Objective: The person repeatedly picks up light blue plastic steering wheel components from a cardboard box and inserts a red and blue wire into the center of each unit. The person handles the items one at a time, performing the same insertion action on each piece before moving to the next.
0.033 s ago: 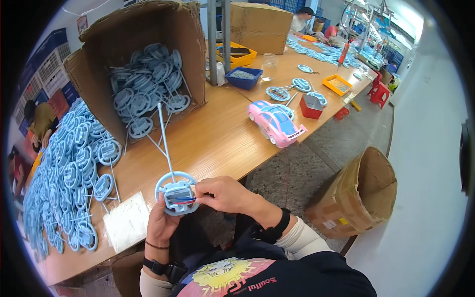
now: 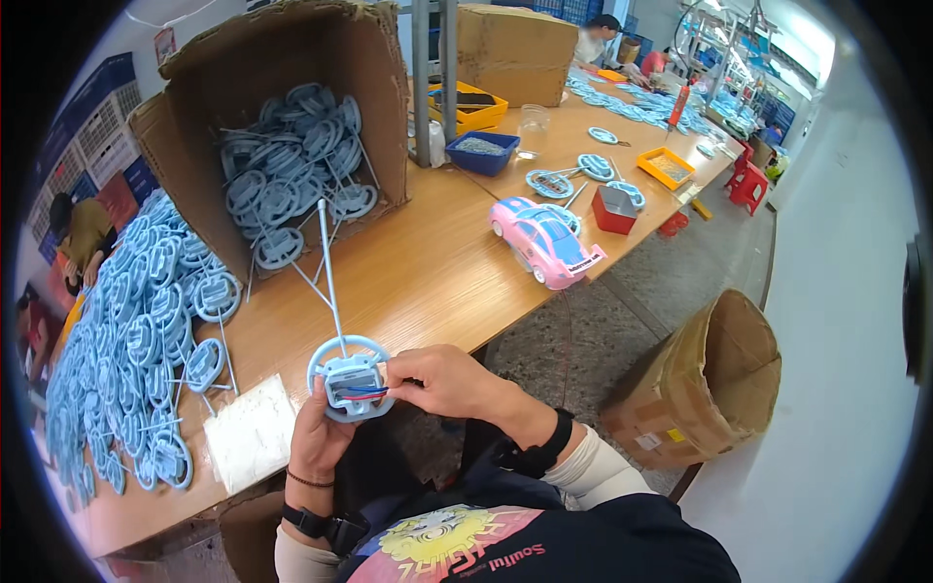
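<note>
A light-blue toy steering wheel [image 2: 348, 371] with a long thin rod pointing away from me hangs over the table's near edge. Its back faces up, and red and blue wires [image 2: 362, 394] run across the recess in its middle. My left hand [image 2: 318, 434] grips the wheel's lower left rim. On the right side, my right hand [image 2: 439, 381] has thumb and forefinger pinched together at the ends of the wires. Whatever lies between those fingertips besides the wires is hidden. A white square pad [image 2: 251, 434] lies left of my left hand.
A heap of similar wheels [image 2: 146, 340] covers the table's left; a tipped cardboard box [image 2: 387, 117] holds more. To the right are a pink toy car [image 2: 544, 243], a red box [image 2: 614, 209], a yellow tray [image 2: 665, 167] and a blue bin [image 2: 481, 154]. An open carton [image 2: 671, 398] stands on the floor.
</note>
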